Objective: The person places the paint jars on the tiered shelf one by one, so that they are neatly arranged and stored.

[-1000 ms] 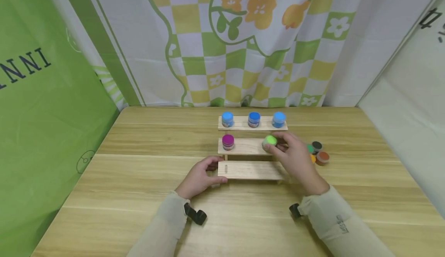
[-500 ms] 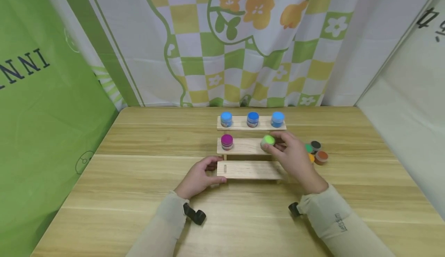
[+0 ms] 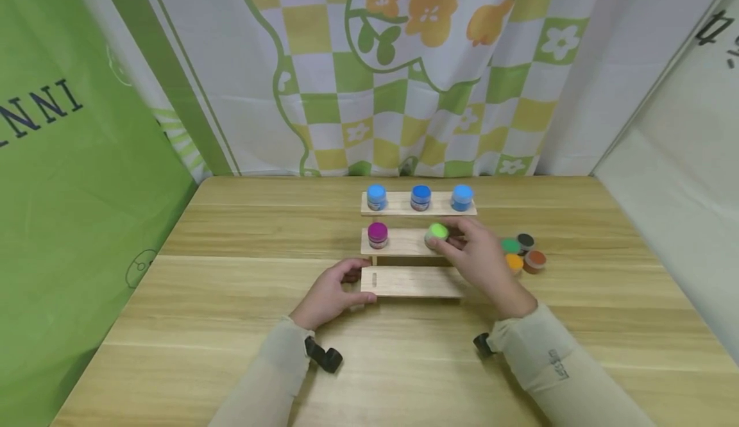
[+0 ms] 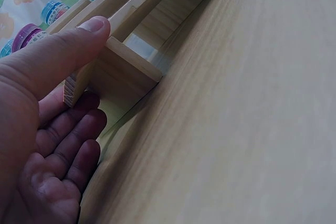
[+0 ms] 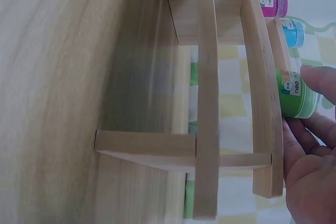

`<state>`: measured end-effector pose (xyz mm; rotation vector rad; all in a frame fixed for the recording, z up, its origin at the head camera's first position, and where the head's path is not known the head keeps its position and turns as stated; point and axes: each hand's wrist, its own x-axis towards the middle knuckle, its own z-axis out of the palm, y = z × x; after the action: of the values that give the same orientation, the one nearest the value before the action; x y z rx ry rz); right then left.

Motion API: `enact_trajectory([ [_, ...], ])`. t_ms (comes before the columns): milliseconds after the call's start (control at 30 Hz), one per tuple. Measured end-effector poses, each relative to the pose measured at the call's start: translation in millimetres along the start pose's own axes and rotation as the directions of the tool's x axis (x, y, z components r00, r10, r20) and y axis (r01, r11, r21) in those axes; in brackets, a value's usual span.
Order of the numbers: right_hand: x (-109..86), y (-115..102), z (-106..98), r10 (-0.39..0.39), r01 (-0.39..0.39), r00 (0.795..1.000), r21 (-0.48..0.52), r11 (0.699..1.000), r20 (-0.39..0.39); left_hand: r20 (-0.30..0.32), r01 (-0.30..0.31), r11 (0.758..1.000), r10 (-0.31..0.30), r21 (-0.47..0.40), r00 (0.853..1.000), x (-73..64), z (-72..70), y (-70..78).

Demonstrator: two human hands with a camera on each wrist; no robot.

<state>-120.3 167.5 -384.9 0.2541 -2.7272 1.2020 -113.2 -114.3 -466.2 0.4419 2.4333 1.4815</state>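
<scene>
Starting from the left, the bare left hand (image 3: 331, 293) has its thumb on the front edge and loosely curled fingers round the back of the bottom board of a pale, stepped wooden rack (image 3: 412, 283), I'd guess to keep it from skating about on the wood-grain table (image 3: 231, 292). Next along, a light-blue-lidded round jar (image 3: 376, 197) stands at the left end of the top tier and a magenta-lidded round jar (image 3: 378, 235) at the left end of the middle one, then a dark-blue-lidded round jar (image 3: 421, 197) mid top tier, seemingly spaced so each gets its own spot. The lime-green-lidded round jar (image 3: 437, 233) is at the middle tier, right of centre, pinched between thumb and fingers of the bare right hand (image 3: 484, 260), probably by the sides so the base can sit flat. A second light-blue-lidded jar (image 3: 462, 198) takes the top tier's right end. Far right, small round pots in green (image 3: 510, 245), orange (image 3: 514, 263), black (image 3: 525, 242) and red-brown (image 3: 535, 261) bunch together on the table. Compared with a second ago, the lime jar is further left along its tier, the right hand has shifted with it, the green and orange pots show more, and the left hand hasn't budged
</scene>
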Motion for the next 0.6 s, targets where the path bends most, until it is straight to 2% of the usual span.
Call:
enact_trajectory([
  [600, 3.0, -4.8, 8.5, 0.001, -0.003, 0.999, 0.040, 0.999, 0.046, -0.001, -0.010, 1.000, 0.010, -0.006, 1.000, -0.5, -0.2, 0.5],
])
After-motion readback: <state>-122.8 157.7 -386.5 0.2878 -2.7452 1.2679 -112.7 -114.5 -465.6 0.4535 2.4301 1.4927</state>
